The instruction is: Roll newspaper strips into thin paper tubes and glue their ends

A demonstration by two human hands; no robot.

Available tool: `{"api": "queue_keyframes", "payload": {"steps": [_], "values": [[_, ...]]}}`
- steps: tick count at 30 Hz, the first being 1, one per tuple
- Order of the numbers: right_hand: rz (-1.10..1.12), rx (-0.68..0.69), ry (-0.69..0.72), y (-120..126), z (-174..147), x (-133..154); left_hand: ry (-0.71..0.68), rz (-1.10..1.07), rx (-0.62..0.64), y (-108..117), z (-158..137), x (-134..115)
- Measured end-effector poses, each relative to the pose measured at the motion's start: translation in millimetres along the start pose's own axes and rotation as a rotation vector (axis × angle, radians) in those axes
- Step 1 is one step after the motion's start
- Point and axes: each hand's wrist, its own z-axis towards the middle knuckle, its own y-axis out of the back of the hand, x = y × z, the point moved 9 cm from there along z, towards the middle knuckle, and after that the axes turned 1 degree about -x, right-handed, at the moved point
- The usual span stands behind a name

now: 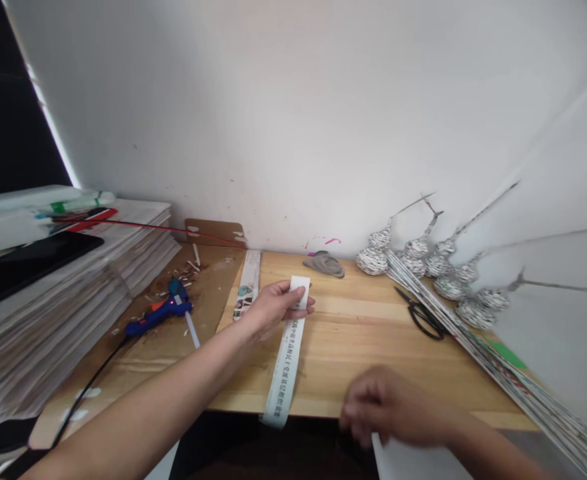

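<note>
My left hand [284, 308] pinches the upper end of a newspaper strip [284, 373] printed with a column of characters. The strip slopes down over the wooden table, and its lower end hangs just past the front edge. To the right, my right hand [378, 407] is over that edge, smeared by motion, with fingers partly curled; whether anything is in them I cannot make out. A stack of similar paper strips [248, 285] lies flat left of my left hand. Black scissors [423, 319] rest on the table [343, 347] beyond my right hand.
Several woven paper gourds [373, 260] line the wall at right, beside a long bundle of rolled paper sticks [473, 347]. At left, a blue glue gun [158, 315] lies on cardboard next to tall paper stacks [73, 300] bearing a black phone [38, 267]. A grey cloth [324, 265] is at the back.
</note>
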Motion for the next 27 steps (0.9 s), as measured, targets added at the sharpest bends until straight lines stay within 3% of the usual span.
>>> {"api": "queue_keyframes", "payload": {"steps": [4, 7, 11, 17, 20, 23, 25, 27], "values": [[-0.001, -0.374, 0.259, 64, 58, 66, 0.034, 0.015, -0.004, -5, 15, 10], [0.160, -0.577, 0.426, 90, 103, 86, 0.065, 0.024, 0.101, -11, 22, 14], [0.149, -0.576, 0.396, 86, 155, 82, 0.055, 0.067, 0.210, -13, 30, 14], [-0.342, -0.704, 0.510, 94, 162, 106, 0.086, 0.024, 0.321, -11, 37, 22], [-0.577, -0.875, 0.627, 118, 155, 115, 0.093, -0.068, 0.280, -1, 42, 21], [-0.773, -1.028, 0.557, 151, 162, 100, 0.096, -0.135, 0.222, 8, 44, 18], [-0.890, -0.996, 0.401, 166, 177, 80, 0.104, -0.161, 0.183, 12, 44, 18], [-0.929, -0.935, 0.359, 169, 187, 67, 0.105, -0.180, 0.144, 15, 45, 18]]}}
